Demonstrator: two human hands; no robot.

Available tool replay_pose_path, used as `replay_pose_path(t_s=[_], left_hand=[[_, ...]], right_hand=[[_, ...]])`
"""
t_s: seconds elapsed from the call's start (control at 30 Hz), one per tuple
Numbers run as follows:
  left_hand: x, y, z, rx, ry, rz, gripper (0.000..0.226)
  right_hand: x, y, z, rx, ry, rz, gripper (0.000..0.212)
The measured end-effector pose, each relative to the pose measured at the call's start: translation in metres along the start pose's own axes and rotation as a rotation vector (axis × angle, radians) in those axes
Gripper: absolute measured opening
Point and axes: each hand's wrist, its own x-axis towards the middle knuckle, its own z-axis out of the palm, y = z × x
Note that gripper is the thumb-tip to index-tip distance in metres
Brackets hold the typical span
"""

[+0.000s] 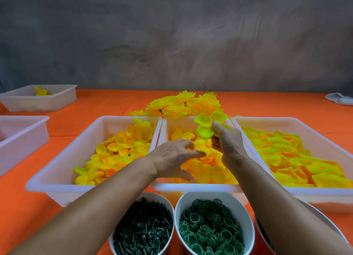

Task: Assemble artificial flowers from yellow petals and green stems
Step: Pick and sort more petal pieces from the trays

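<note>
The right hand point(228, 142) pinches a cupped yellow petal cluster point(209, 125) above the middle white tray point(193, 187); the left hand point(172, 158), fingers loosely spread, rests on crinkled loose petals point(210, 170).

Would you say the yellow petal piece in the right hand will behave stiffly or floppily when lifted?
Probably light and floppy: the petal piece is thin and cupped, and the right hand holds it up by a fingertip pinch. It likely creases easily, like the loose petals heaped in the middle tray.

3 smooth white plastic trays point(91, 189) hold matt, cloth-like yellow petals point(118, 151). The near bowls hold green plastic rings point(210, 228) and dark stems point(143, 230). Orange cloth point(23, 212) beneath.
</note>
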Motion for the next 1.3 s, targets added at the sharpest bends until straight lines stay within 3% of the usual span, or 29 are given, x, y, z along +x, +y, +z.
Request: replay_pose_path(t_s=[0.13, 0.33, 0.5, 0.63, 0.77, 0.97, 1.07, 1.23, 1.3], left_hand=[[0.004, 0.000, -0.001, 0.062, -0.092, 0.056, 0.058], [0.005, -0.002, 0.003, -0.004, -0.069, 0.013, 0.046], [0.001, -0.009, 0.005, -0.324, 0.057, -0.176, 0.041], [0.002, -0.011, 0.007, -0.494, 0.123, -0.239, 0.022], [0.003, -0.014, 0.005, -0.696, 0.297, -0.326, 0.027], [0.003, -0.022, 0.000, -1.411, 0.556, -0.555, 0.047], [0.000, -0.023, 0.001, -1.320, 0.503, -0.551, 0.064], [-0.004, -0.021, 0.003, -1.286, 0.496, -0.461, 0.026], [-0.005, -0.019, 0.001, -1.309, 0.521, -0.468, 0.022]], right_hand=[[0.000, 0.001, -0.001, 0.011, 0.007, 0.001, 0.025], [0.001, 0.001, 0.000, 0.009, -0.003, 0.003, 0.024], [0.001, 0.000, -0.001, 0.005, -0.026, 0.014, 0.024], [0.001, 0.000, -0.002, -0.021, -0.049, 0.012, 0.022], [0.002, 0.001, -0.002, -0.039, -0.126, 0.021, 0.024], [0.000, 0.005, 0.002, -0.155, -0.371, 0.080, 0.026], [0.000, 0.008, 0.004, -0.234, -0.467, 0.086, 0.027], [-0.001, 0.008, 0.004, -0.312, -0.492, 0.075, 0.016], [-0.001, 0.007, 0.003, -0.297, -0.449, 0.065, 0.008]])
